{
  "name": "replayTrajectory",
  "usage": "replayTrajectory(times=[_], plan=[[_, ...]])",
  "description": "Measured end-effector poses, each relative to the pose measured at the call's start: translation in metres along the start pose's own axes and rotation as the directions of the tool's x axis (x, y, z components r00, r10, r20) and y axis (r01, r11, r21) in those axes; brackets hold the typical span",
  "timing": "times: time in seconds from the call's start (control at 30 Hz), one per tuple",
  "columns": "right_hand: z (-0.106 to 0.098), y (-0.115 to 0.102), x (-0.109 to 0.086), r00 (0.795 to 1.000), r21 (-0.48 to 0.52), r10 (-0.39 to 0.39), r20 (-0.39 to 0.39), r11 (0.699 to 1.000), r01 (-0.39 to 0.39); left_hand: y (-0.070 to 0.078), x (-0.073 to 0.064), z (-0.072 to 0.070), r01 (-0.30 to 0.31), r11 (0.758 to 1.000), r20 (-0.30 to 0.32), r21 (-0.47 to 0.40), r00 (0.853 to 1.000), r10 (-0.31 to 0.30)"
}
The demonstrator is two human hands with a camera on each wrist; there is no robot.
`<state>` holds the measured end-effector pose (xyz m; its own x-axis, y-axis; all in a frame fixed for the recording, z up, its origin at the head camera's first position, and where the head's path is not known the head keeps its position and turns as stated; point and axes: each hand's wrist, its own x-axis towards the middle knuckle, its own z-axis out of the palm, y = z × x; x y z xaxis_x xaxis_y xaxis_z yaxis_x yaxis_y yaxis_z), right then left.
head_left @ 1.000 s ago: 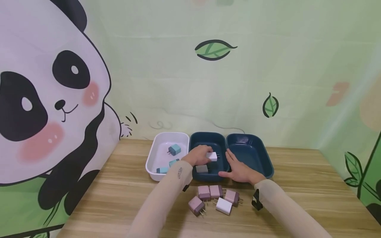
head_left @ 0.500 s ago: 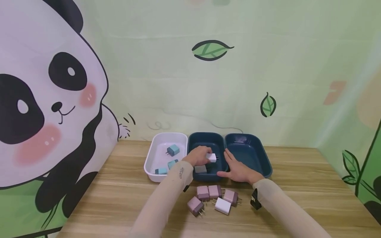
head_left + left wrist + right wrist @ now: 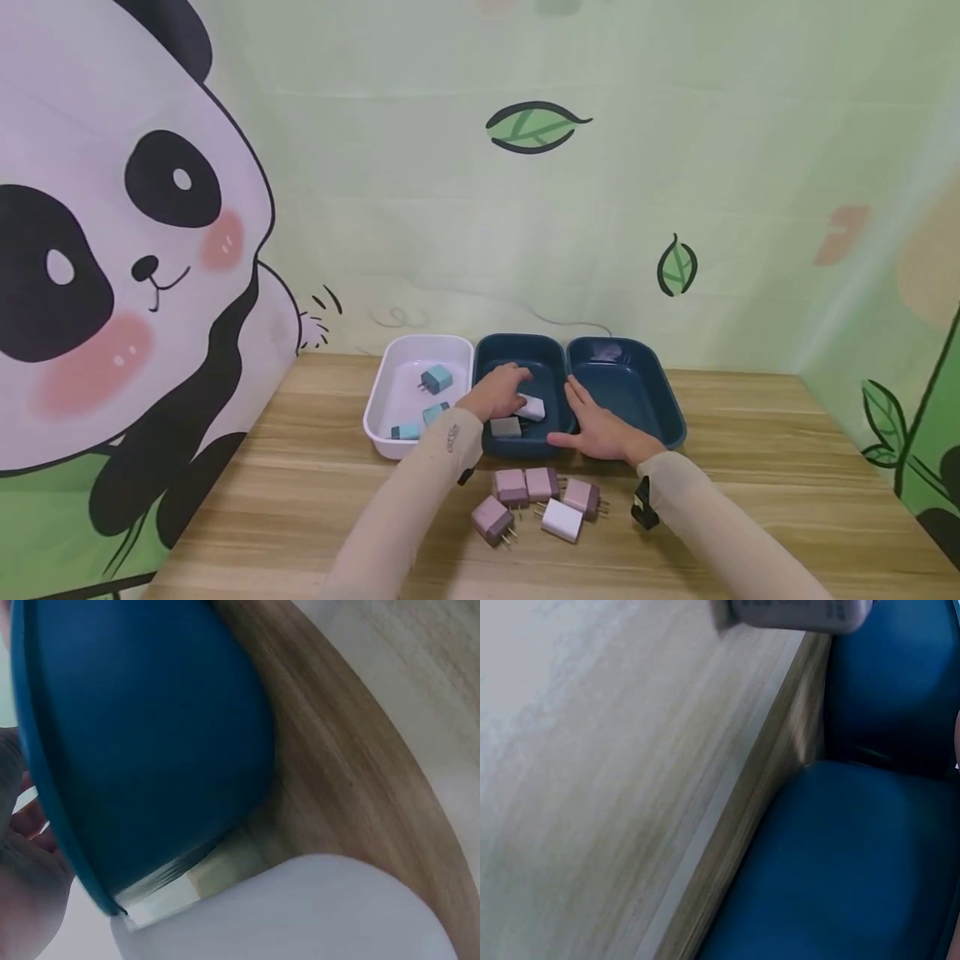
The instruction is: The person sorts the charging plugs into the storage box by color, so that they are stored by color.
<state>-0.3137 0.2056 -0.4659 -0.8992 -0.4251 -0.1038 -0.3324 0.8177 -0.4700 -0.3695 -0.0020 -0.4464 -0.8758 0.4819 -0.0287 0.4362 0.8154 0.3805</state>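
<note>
Wood-grain table (image 3: 255, 467): inside the middle oblong navy plastic tray (image 3: 544, 357), lifting your left hand (image 3: 497, 394), fingers apart, could drag the boxy white charger (image 3: 533, 408); right hand (image 3: 602, 431) splayed.

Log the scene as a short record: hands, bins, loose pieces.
left hand: in middle blue bin, at a tilted white charger; contact unclear
right hand: extended at the blue bins' adjoining rims
white bin: three teal chargers
middle blue bin: gray charger, tilted white charger
table, before bins: four pink chargers, another white charger
</note>
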Motion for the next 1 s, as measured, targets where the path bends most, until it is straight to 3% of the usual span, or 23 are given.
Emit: replayTrajectory(times=[0.23, 0.43, 0.73, 1.0], plan=[[-0.001, 0.0, -0.001, 1.0, -0.005, 0.009, 0.002, 1.0, -0.009, -0.001, -0.01, -0.01, -0.076, 0.995, 0.005, 0.056, 0.997, 0.076], [0.001, 0.002, 0.0, 1.0, -0.015, 0.024, 0.005, 1.0, -0.024, -0.001, -0.029, -0.018, -0.171, 0.982, 0.02, 0.085, 0.985, 0.17], [0.003, 0.005, 0.002, 1.0, -0.01, 0.024, -0.006, 1.0, -0.024, 0.014, -0.068, -0.02, -0.331, 0.941, 0.029, 0.064, 0.944, 0.33], [0.002, 0.002, 0.002, 1.0, -0.029, -0.018, -0.009, 0.999, 0.018, 0.03, -0.091, -0.009, -0.464, 0.884, 0.053, 0.063, 0.886, 0.461]])
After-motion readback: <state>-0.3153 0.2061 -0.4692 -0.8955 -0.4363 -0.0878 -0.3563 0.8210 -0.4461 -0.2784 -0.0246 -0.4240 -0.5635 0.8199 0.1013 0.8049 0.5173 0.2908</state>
